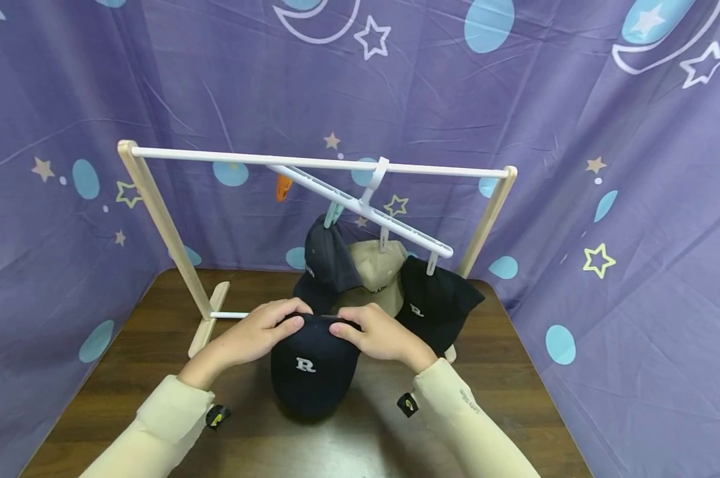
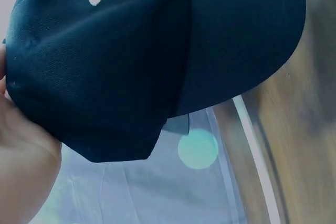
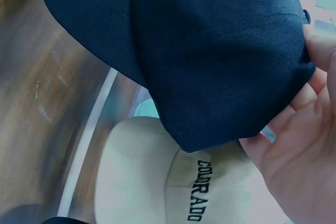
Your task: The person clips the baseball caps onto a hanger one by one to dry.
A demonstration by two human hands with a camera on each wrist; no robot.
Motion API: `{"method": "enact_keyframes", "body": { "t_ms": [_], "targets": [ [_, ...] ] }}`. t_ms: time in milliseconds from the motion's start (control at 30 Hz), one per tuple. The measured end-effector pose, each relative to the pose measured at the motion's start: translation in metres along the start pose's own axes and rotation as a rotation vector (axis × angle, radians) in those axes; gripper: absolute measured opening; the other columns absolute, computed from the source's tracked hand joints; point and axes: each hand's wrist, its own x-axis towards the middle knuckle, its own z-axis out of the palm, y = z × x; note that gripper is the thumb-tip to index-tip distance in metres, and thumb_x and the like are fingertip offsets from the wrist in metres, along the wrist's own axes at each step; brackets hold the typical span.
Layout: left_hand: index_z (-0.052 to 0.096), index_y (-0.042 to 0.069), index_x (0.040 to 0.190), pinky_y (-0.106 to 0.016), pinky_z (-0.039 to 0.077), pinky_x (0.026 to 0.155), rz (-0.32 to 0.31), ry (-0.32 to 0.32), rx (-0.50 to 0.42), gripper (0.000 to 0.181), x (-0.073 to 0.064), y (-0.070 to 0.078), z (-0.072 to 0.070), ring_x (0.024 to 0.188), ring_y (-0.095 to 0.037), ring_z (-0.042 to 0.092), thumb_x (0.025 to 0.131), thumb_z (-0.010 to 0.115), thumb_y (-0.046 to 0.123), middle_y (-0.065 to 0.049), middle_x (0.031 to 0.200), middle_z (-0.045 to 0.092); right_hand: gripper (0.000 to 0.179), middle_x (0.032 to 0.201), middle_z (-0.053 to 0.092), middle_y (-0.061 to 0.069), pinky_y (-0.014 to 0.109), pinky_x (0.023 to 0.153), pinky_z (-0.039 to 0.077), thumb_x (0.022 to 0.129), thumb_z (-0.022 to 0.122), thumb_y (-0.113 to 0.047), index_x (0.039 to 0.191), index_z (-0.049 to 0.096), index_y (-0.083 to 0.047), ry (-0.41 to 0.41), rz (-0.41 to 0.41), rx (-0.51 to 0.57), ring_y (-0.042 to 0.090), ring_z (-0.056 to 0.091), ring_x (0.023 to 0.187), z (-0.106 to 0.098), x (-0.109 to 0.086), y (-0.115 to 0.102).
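Observation:
A dark navy baseball cap (image 1: 312,378) with a white embroidered R hangs brim down over the table, gripped at the top by both hands. My left hand (image 1: 263,333) pinches its left upper edge, thumb in front and the other fingers behind. On the opposite edge my right hand (image 1: 382,334) holds it the same way. The left wrist view has the cap (image 2: 121,77) filling most of the picture, the hand (image 2: 26,161) at its crown side. In the right wrist view curled fingers and thumb of the hand (image 3: 302,150) clasp the fabric.
Behind stands a wooden rack with a white rod (image 1: 216,156). From it a slanted white hanger (image 1: 365,209) bears a dark grey cap (image 1: 326,259), a beige cap (image 1: 374,262) and a black hat (image 1: 434,305) on clips. An orange clip (image 1: 283,188) hangs at its left.

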Motion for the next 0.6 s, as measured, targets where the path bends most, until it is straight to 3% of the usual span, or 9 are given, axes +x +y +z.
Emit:
{"method": "enact_keyframes", "body": {
  "t_ms": [133, 267, 600],
  "targets": [
    [0.069, 0.024, 0.118, -0.037, 0.05, 0.094, 0.003, 0.02, 0.015, 0.018, -0.001, -0.003, -0.009, 0.106, -0.013, 0.065, 0.112, 0.053, 0.02, 0.009, 0.112, 0.07, 0.023, 0.071, 0.045, -0.011, 0.023, 0.067, 0.041, 0.11, 0.061, -0.028, 0.089, 0.062, -0.018, 0.008, -0.032, -0.034, 0.005, 0.049, 0.068, -0.002, 0.009, -0.004],
    [0.07, 0.023, 0.11, -0.036, 0.05, 0.087, 0.02, 0.08, 0.058, 0.018, 0.001, -0.004, -0.017, 0.097, -0.012, 0.064, 0.112, 0.053, 0.017, 0.011, 0.102, 0.069, 0.025, 0.07, 0.043, -0.01, 0.023, 0.066, 0.041, 0.109, 0.062, -0.028, 0.087, 0.061, -0.017, 0.03, -0.052, -0.055, 0.006, 0.049, 0.067, -0.002, 0.019, -0.009],
    [0.07, 0.021, 0.104, -0.037, 0.047, 0.084, 0.074, 0.169, 0.146, 0.023, 0.008, -0.003, -0.039, 0.094, -0.013, 0.062, 0.112, 0.05, 0.014, 0.012, 0.096, 0.069, 0.019, 0.076, 0.056, -0.007, 0.024, 0.072, 0.045, 0.109, 0.062, -0.026, 0.093, 0.066, -0.016, 0.072, -0.029, -0.073, 0.008, 0.056, 0.073, -0.006, 0.041, -0.021]
  ]
}}
